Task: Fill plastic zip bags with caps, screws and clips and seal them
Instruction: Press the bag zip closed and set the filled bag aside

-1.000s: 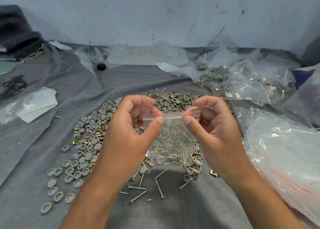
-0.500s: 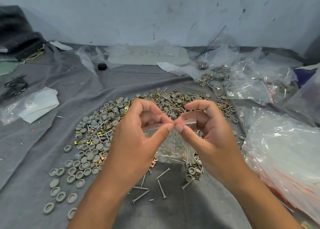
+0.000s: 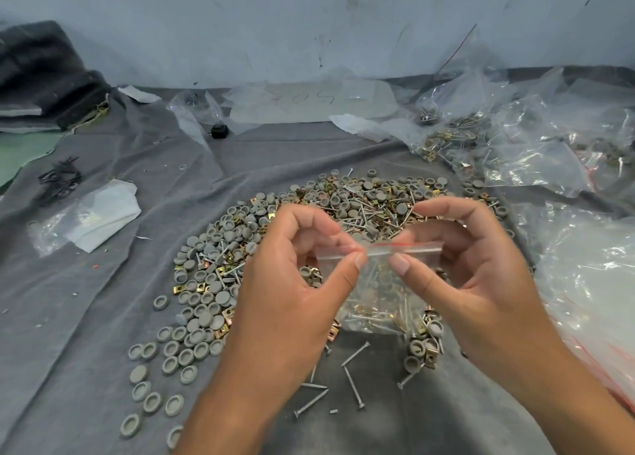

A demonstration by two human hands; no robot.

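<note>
A small clear zip bag (image 3: 376, 296) with a red line along its top hangs between my hands, holding screws, brass clips and grey caps. My left hand (image 3: 292, 303) pinches the zip strip near its left end with thumb and fingers. My right hand (image 3: 470, 283) pinches the strip a little to the right, its thumb on the front. Beneath and behind them lies a heap of grey caps (image 3: 206, 283), screws (image 3: 354, 382) and brass clips (image 3: 378, 214) on the grey cloth (image 3: 86, 351).
Filled clear bags (image 3: 515, 152) pile up at the back right. A large plastic sheet (image 3: 594, 283) lies at the right edge. A white packet (image 3: 99, 217) and black clips (image 3: 60, 179) sit at the left, a dark bundle (image 3: 41, 76) at the far left corner.
The thumbs, which met at the middle of the zip strip half a second ago, have drawn apart along it. The bag's red line now shows.
</note>
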